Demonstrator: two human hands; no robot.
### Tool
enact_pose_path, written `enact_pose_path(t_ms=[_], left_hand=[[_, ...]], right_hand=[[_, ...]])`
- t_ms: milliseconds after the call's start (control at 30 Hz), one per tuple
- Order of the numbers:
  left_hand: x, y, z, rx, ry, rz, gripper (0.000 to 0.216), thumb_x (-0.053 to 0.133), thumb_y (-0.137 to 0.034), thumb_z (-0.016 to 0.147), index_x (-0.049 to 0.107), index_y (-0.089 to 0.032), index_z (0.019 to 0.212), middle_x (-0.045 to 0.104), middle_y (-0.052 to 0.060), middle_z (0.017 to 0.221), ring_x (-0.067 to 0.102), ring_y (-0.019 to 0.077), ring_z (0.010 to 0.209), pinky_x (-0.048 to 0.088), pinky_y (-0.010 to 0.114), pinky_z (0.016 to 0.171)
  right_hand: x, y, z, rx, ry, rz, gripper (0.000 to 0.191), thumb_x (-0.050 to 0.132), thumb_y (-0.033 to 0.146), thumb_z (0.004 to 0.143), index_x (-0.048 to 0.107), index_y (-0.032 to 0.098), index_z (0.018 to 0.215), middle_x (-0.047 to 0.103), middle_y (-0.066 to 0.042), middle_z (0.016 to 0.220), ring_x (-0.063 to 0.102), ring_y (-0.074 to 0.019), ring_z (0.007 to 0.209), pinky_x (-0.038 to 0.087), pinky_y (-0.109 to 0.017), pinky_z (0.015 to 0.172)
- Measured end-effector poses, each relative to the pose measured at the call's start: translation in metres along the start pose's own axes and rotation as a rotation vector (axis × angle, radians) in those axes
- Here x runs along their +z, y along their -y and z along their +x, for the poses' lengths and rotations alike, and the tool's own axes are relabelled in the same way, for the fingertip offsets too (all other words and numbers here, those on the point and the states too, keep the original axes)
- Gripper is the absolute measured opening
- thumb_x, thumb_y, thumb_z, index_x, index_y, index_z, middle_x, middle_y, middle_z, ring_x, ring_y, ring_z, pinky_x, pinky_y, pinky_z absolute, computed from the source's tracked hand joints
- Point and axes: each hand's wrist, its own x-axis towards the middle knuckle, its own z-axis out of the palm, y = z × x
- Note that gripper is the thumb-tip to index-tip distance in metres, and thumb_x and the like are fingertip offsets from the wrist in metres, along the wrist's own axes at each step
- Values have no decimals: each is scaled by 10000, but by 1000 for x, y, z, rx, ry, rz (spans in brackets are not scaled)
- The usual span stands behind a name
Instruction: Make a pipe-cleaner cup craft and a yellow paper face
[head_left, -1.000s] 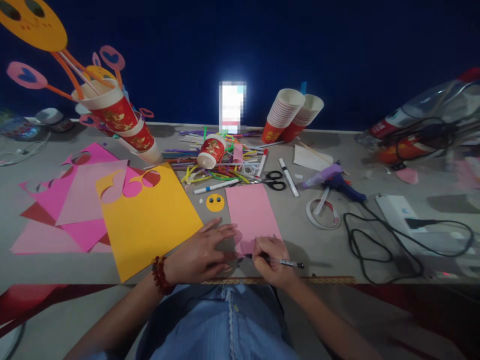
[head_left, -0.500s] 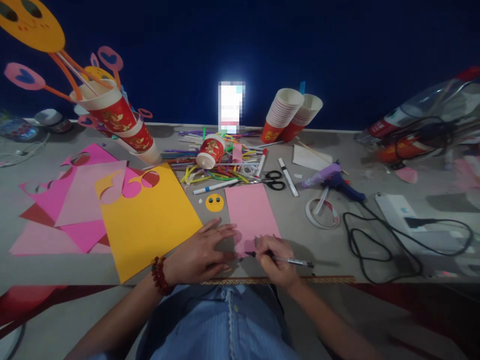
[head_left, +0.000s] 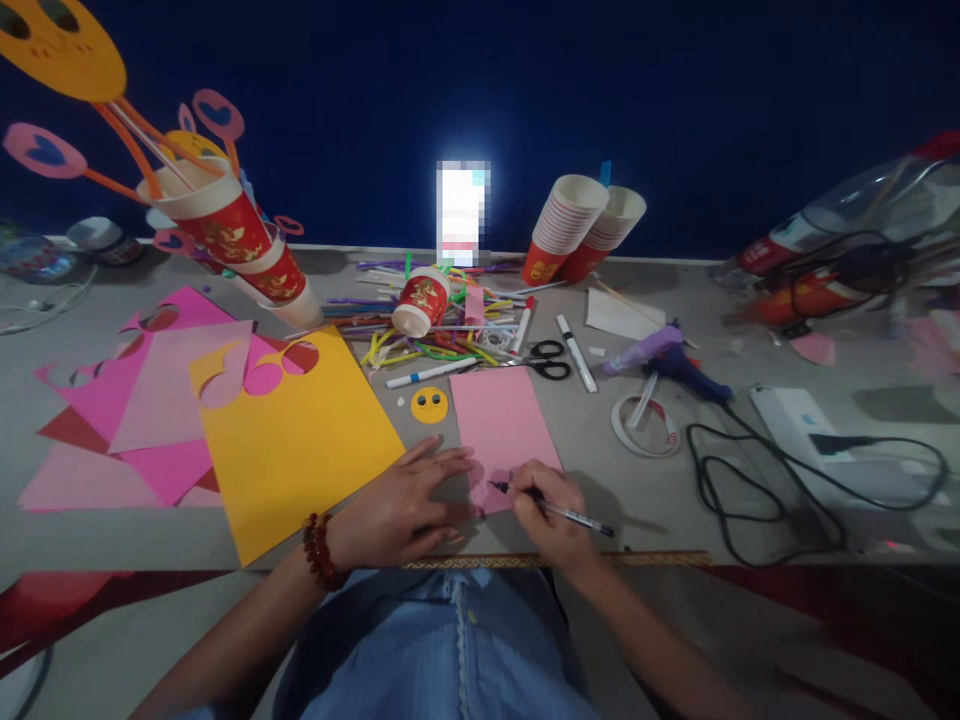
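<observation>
A sheet of pink paper (head_left: 504,420) lies in front of me on the grey table. My left hand (head_left: 409,505) rests flat beside it, fingers spread, with the fingertips on its left edge. Between the fingers of my right hand (head_left: 551,508) is a pen (head_left: 576,517), its dark tip at the lower part of the pink sheet. Whether a line is drawn under the tip is too small to tell. Just above my left hand lies a small yellow smiley disc (head_left: 429,406). A yellow sheet (head_left: 300,450) with round cut-outs lies left of that hand.
Scissors (head_left: 551,368), a marker (head_left: 576,354) and a roll of tape (head_left: 645,427) lie beyond the sheet. A glue gun (head_left: 679,365) trails a black cable at right. Decorated paper cups (head_left: 232,235) stand at left, stacked cups (head_left: 566,225) at the back. A lit phone (head_left: 461,215) stands centrally.
My right hand has tilted the pen, and its tip has moved slightly up the pink sheet, away from the near edge. My left hand stays in place.
</observation>
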Motion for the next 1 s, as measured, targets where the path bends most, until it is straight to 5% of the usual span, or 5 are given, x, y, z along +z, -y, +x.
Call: enact_pose_path(t_ms=[1000], left_hand=[[1, 0, 0, -4, 11, 13, 298, 619, -226, 906, 689, -266, 1193, 453, 93, 1521, 349, 274, 1463, 175, 523, 1244]], right_hand=[[-1, 3, 3, -23, 18, 5, 171, 474, 135, 821, 495, 229, 680, 532, 46, 572, 487, -124, 511, 373, -246, 544]])
